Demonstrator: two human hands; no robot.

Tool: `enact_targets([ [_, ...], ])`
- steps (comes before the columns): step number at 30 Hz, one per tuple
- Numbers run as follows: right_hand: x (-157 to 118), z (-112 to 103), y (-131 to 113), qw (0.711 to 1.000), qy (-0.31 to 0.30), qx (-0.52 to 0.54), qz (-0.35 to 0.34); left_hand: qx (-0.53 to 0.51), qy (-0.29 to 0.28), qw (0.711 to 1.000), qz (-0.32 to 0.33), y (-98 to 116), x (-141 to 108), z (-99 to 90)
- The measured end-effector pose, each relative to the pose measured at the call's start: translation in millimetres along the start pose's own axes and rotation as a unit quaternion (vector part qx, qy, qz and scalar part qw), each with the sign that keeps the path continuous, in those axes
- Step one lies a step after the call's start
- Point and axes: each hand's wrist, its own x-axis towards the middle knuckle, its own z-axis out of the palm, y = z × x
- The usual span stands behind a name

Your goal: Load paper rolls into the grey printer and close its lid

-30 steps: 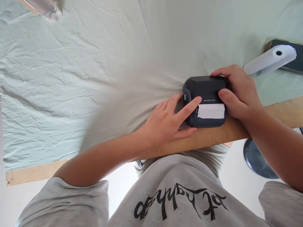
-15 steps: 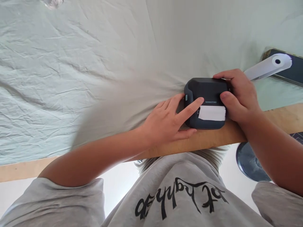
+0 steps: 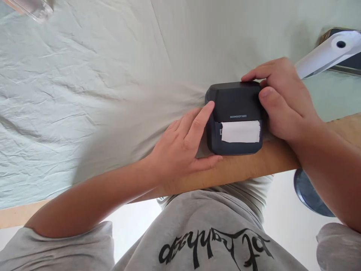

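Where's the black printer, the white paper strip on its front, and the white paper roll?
Black printer (image 3: 237,98): head view, on its top cover.
White paper strip (image 3: 241,131): head view, middle of its face.
White paper roll (image 3: 324,55): head view, on its long side.

Right fingers (image 3: 267,94) seem to hide part of the black device (image 3: 237,99).
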Motion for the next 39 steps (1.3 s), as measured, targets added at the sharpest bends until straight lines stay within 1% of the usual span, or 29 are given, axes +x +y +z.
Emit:
enact_targets([
  [2,0.5,2.5,4.0,0.999,0.03,-0.008,0.026,0.003,-0.012,1.0,-0.013,-1.5,-0.8,-1.4],
  [4,0.3,4.6,6.8,0.997,0.037,-0.004,0.064,0.013,-0.027,0.999,-0.026,-2.6,-2.8,-3.1],
  [6,0.4,5.7,6.5,0.997,0.011,0.007,0.08,0.024,-0.038,0.998,-0.039,-3.1,-5.4,-4.4],
  [10,1.7,4.0,-1.9,0.995,-0.052,0.024,0.081,0.05,-0.036,0.995,-0.073,-3.3,-8.7,-5.1],
  [14,2.0,-4.1,-6.7,0.991,-0.087,0.051,0.088,0.026,-0.036,0.995,-0.093,-3.6,-6.6,-6.2],
  [19,0.6,-12.1,3.3,0.984,-0.141,0.075,0.081,-0.007,-0.039,0.995,-0.096,-2.2,-1.8,-7.2],
  [23,-0.1,-11.1,12.9,0.977,-0.16,0.115,0.082,-0.001,-0.052,0.992,-0.114,-0.9,0.6,-8.5],
  [26,-0.4,-15.3,8.5,0.978,-0.149,0.125,0.08,-0.016,-0.062,0.986,-0.155,0.4,5.4,-11.7],
  [29,2.6,-24.6,-12.0,0.983,-0.109,0.115,0.089,-0.03,-0.079,0.981,-0.177,1.8,11.7,-14.5],
  [33,13.6,-30.6,-48.6,0.995,-0.002,0.045,0.085,-0.032,-0.09,0.984,-0.151,2.8,15.8,-14.8],
  [36,23.3,-27.3,-66.3,0.994,0.079,-0.009,0.076,-0.032,-0.091,0.985,-0.143,2.2,14.9,-13.9],
  [38,29.5,-25.9,-71.3,0.991,0.103,-0.027,0.076,-0.035,-0.089,0.985,-0.143,1.4,13.9,-13.5],
  [39,32.9,-26.3,-72.0,0.992,0.097,-0.041,0.075,-0.037,-0.088,0.986,-0.14,0.9,13.5,-13.3],
])
